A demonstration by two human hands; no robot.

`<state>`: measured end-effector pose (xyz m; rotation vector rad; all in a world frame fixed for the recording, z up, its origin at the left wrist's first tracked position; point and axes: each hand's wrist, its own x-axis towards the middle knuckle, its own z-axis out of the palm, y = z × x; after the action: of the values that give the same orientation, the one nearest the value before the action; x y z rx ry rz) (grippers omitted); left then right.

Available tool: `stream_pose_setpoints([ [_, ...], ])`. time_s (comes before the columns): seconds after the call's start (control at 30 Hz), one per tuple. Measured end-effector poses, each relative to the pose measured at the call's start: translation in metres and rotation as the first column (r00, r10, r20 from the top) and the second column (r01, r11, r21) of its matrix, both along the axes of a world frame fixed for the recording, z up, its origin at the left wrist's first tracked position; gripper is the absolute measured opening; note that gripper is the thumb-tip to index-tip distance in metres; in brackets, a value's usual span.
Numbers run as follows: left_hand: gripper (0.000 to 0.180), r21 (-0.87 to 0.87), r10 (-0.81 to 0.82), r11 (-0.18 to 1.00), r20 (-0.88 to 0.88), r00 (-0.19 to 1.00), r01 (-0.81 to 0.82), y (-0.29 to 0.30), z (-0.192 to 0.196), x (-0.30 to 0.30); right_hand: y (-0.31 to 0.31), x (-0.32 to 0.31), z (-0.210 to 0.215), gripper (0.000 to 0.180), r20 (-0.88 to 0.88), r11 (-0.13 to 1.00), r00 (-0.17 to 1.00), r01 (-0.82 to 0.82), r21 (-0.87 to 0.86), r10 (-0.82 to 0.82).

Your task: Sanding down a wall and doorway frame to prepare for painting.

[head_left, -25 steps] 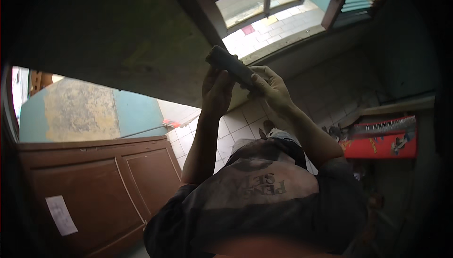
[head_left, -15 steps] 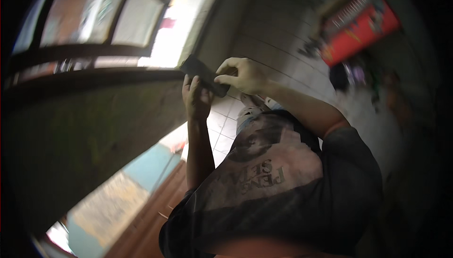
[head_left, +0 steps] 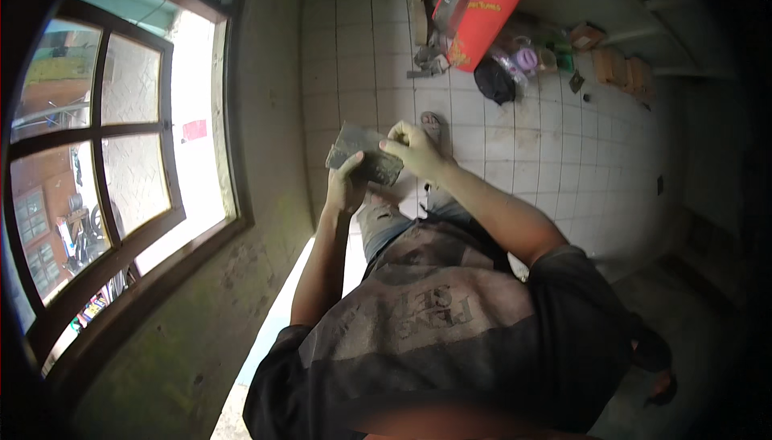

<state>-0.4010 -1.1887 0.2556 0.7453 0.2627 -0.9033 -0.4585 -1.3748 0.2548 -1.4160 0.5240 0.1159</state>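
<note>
Between my hands is a flat, dark grey rectangular piece (head_left: 362, 149), with layered edges and a speckled, worn lower right part; its exact kind I cannot tell. My left hand (head_left: 346, 188) grips it from the left, thumb lying across the top face and the other fingers mostly hidden beneath. At its upper right corner, my right hand (head_left: 421, 153) pinches the edge between thumb and curled fingers. The piece is held in front of my body, above the tiled floor.
On the left, a wall (head_left: 269, 118) holds a window opening with a swung-out framed pane (head_left: 96, 130). A red printed board (head_left: 490, 10) leans beyond the pale tiles (head_left: 531, 170). Near it lie a black bag (head_left: 494, 80), a purple item (head_left: 525, 59) and brownish boxes (head_left: 611, 66).
My view has turned, bringing more floor and the window into sight. The grey piece now lies flatter, its top face showing. Both hands still hold it.
</note>
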Motion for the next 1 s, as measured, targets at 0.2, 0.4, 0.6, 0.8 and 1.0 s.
stream_pose_setpoints([
  [0.2,0.040,0.058,-0.007,0.998,-0.080,0.997,0.012,-0.059,-0.071,0.019,-0.068,0.020,-0.059,0.013,-0.105,0.963,0.989,0.129,0.236,-0.106],
  [0.4,0.060,0.161,0.071,0.985,-0.075,0.995,-0.058,-0.188,-0.117,0.020,-0.185,0.030,-0.154,0.013,-0.198,0.972,0.980,0.081,0.220,-0.037],
  [0.6,0.054,0.062,0.088,0.995,-0.237,0.968,-0.075,-0.275,-0.219,0.019,-0.296,0.029,-0.299,0.013,-0.355,0.950,0.931,0.180,0.254,-0.081],
  [0.8,0.051,0.260,0.071,0.966,-0.219,0.973,-0.012,-0.321,-0.348,0.040,-0.363,0.070,-0.420,0.017,-0.395,0.949,0.912,0.023,0.313,0.108],
  [1.0,0.051,0.303,0.105,0.952,-0.171,0.980,-0.050,-0.346,-0.460,0.083,-0.400,0.136,-0.551,0.015,-0.310,0.996,0.949,-0.041,0.077,0.063],
])
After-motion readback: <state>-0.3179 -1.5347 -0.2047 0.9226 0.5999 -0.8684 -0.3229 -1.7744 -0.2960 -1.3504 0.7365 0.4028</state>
